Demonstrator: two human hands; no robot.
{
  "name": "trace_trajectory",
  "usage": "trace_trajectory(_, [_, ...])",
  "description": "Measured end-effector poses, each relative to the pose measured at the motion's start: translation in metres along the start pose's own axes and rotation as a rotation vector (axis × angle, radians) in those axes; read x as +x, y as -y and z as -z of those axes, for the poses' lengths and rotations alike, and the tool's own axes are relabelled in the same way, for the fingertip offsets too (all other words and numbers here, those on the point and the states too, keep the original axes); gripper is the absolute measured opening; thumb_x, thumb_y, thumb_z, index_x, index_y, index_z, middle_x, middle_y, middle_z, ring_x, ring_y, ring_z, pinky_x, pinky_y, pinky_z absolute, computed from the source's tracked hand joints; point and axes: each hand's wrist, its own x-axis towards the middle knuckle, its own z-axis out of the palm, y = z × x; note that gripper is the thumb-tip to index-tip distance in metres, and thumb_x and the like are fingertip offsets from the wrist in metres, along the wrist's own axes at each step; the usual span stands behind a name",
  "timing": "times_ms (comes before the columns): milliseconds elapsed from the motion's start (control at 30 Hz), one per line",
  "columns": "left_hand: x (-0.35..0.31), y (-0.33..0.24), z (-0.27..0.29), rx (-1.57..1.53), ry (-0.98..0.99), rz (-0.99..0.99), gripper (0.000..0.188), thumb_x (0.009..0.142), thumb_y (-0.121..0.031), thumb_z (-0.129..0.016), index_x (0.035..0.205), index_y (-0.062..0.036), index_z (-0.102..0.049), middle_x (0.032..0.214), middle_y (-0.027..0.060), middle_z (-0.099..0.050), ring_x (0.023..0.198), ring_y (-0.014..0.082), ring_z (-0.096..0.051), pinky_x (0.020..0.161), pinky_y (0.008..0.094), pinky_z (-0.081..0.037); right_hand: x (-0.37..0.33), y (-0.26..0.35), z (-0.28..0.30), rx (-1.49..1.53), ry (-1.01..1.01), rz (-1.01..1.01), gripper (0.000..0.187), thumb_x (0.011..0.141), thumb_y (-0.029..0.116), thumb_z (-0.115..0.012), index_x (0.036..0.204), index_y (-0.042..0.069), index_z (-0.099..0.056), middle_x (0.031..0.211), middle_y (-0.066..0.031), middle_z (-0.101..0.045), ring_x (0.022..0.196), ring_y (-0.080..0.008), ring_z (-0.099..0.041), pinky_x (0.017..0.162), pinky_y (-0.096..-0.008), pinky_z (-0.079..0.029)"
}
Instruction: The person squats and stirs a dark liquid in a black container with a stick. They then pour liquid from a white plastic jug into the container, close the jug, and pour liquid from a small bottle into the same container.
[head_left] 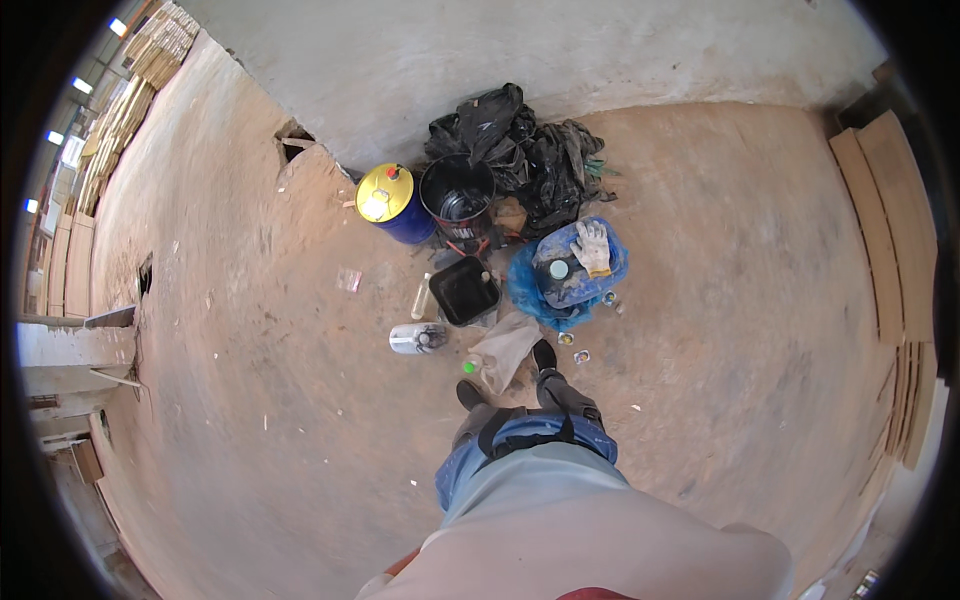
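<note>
Neither of my hands shows; only a sliver of my left arm [402,563] is visible beside my shirt at the lower edge. Just ahead of my shoes lies a whitish plastic bag [508,348] with a green-capped bottle [471,367] at its near end. Left of it a clear plastic jug [417,338] rests on its side, below a black square container [465,291]. To the right stands a blue jerrycan [575,285] with a pale cap, partly wrapped in blue plastic. A white work glove [591,247] lies on top of it.
Along the wall [560,50] are a blue drum with a yellow lid [388,198], an open black bucket [458,187] and heaped black plastic bags [545,165]. Small litter [349,279] dots the floor. Stacked boards [880,230] stand at far right, more stacks [110,125] at far left.
</note>
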Motion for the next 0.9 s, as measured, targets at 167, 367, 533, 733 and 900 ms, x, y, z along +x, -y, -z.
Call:
trace_trajectory(167, [-0.016, 0.036, 0.001, 0.073, -0.021, 0.077, 0.032, 0.104, -0.023, -0.053, 0.123, -0.0006, -0.067, 0.119, 0.0215, -0.069, 0.109, 0.0301, -0.065, 0.095, 0.0407, -0.05, 0.0, -0.008, -0.001, -0.107, 0.046, -0.003, 0.031, 0.094, 0.013, -0.063, 0.124, 0.008, -0.063, 0.111, -0.0123, -0.067, 0.094, -0.0241, -0.063, 0.077, -0.0414, -0.052])
trace_trajectory(367, [-0.037, 0.058, 0.011, 0.213, 0.02, 0.12, 0.032, 0.104, -0.022, -0.053, 0.123, -0.0004, -0.066, 0.118, 0.0211, -0.069, 0.107, 0.0293, -0.066, 0.093, 0.04, -0.05, 0.014, -0.01, -0.001, -0.336, 0.159, 0.095, 0.026, 0.093, 0.013, -0.064, 0.119, 0.008, -0.065, 0.103, -0.0109, -0.07, 0.085, -0.0222, -0.067, 0.069, -0.0412, -0.055])
trace_trajectory(533, [-0.034, 0.046, 0.015, 0.181, 0.029, 0.095, 0.032, 0.104, -0.022, -0.053, 0.123, -0.0003, -0.066, 0.117, 0.0207, -0.069, 0.105, 0.0286, -0.066, 0.091, 0.0394, -0.051, 0.049, 0.038, 0.02, 0.136, 0.096, 0.028, 0.032, 0.098, 0.014, -0.056, 0.129, 0.007, -0.059, 0.106, -0.0165, -0.071, 0.088, -0.0317, -0.071, 0.068, -0.0501, -0.059])
trace_trajectory(733, [-0.021, 0.014, 0.027, 0.142, 0.045, 0.057, 0.031, 0.104, -0.021, -0.052, 0.123, -0.0001, -0.066, 0.116, 0.0202, -0.07, 0.103, 0.0277, -0.067, 0.088, 0.0387, -0.052, 0.042, 0.083, 0.015, 0.188, -0.02, 0.175, 0.035, 0.099, 0.013, -0.049, 0.134, 0.008, -0.054, 0.117, -0.0187, -0.07, 0.096, -0.0307, -0.071, 0.078, -0.0497, -0.058])
trace_trajectory(900, [-0.014, -0.007, 0.036, 0.122, 0.045, 0.033, 0.031, 0.104, -0.021, -0.052, 0.123, 0.0, -0.065, 0.115, 0.0198, -0.07, 0.101, 0.027, -0.068, 0.086, 0.0381, -0.053, 0.043, 0.081, 0.005, 0.185, 0.018, 0.119, 0.035, 0.099, 0.012, -0.048, 0.132, 0.007, -0.056, 0.119, -0.0193, -0.069, 0.094, -0.0305, -0.072, 0.077, -0.0478, -0.058])
